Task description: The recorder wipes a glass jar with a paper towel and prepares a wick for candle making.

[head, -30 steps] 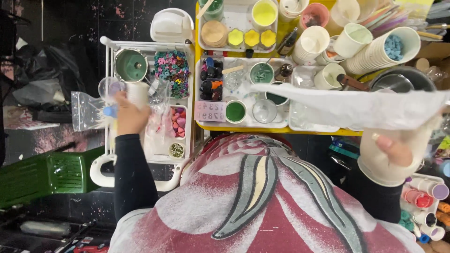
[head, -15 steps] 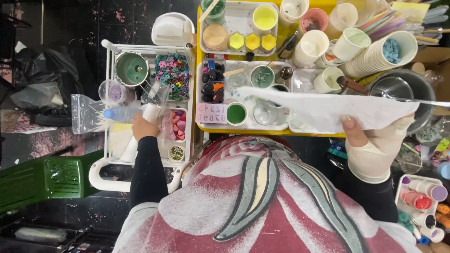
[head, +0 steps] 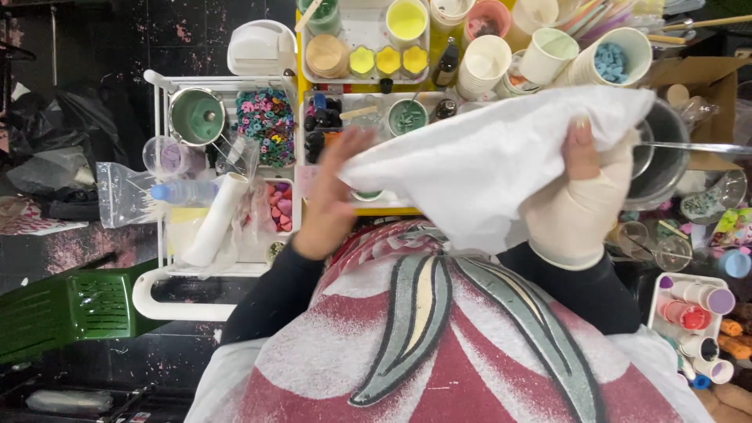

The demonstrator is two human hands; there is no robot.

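White cloth (head: 478, 160): a soft, crumpled sheet held up between both hands, above the person's lap and in front of the yellow tray (head: 368, 210) of craft supplies.
Left hand (head: 333, 196): bare, fingers spread and pressed flat against the cloth's left edge; an open palm resting on it, not a clench.
Right hand (head: 576, 200): wrapped in a pale glove or bandage, thumb and fingers pinching the cloth's right side, gripping it firmly.
Progress: as I judge it, the cloth is gathered and lifted but not yet laid down, folded or put to use; what it is for cannot be told.
Left side: a white rack (head: 160, 235) holds a green-lined pot (head: 196, 116), a heap of coloured beads (head: 268, 121), a white roll (head: 215, 219) and a clear bottle with a blue cap (head: 184, 190).
Top: paper cups (head: 548, 55), one filled with blue pieces (head: 615, 61), and yellow moulds (head: 389, 59).
Right: a metal bowl (head: 666, 153), partly hidden behind the cloth.
Foreground: the person's red and white patterned garment (head: 439, 345).
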